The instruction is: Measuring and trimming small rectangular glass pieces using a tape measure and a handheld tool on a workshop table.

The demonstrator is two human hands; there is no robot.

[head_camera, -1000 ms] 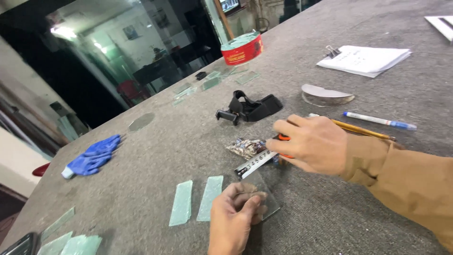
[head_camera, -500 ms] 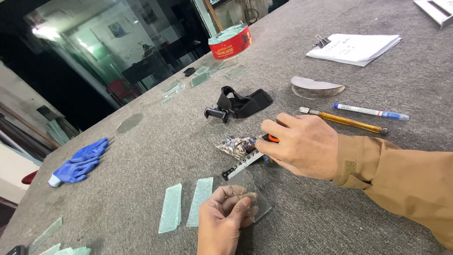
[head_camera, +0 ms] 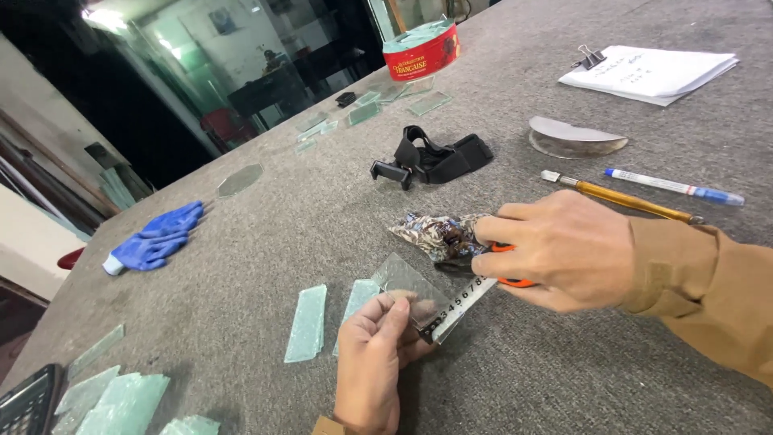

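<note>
Grey felt covers the worktable (head_camera: 266, 209) under your head camera, with dark glazing and a lit room beyond its far edge.

Your left hand (head_camera: 378, 354) presses a clear glass piece (head_camera: 403, 286) flat on the felt, thumb and fingers closed over its near edge. Your right hand (head_camera: 555, 254) is curled around an orange-bodied tape measure (head_camera: 509, 278), and its blade (head_camera: 460, 304) lies across the glass, running toward your left fingers. A crumpled patterned cloth (head_camera: 435, 234) sits just beyond, touching your right fingertips.

Two pale green glass strips (head_camera: 307, 324) lie just left of your left hand, and more offcuts (head_camera: 113, 399) are piled near the table's left corner beside a dark calculator (head_camera: 28, 399). Blue gloves (head_camera: 157, 238) lie well off to the left. Further out you have a black strap mount (head_camera: 435, 159), a brass-handled glass cutter (head_camera: 620, 197), a pen (head_camera: 672, 186), a half-round glass piece (head_camera: 576, 137), clipped papers (head_camera: 648, 72) and a red tin (head_camera: 421, 51).
</note>
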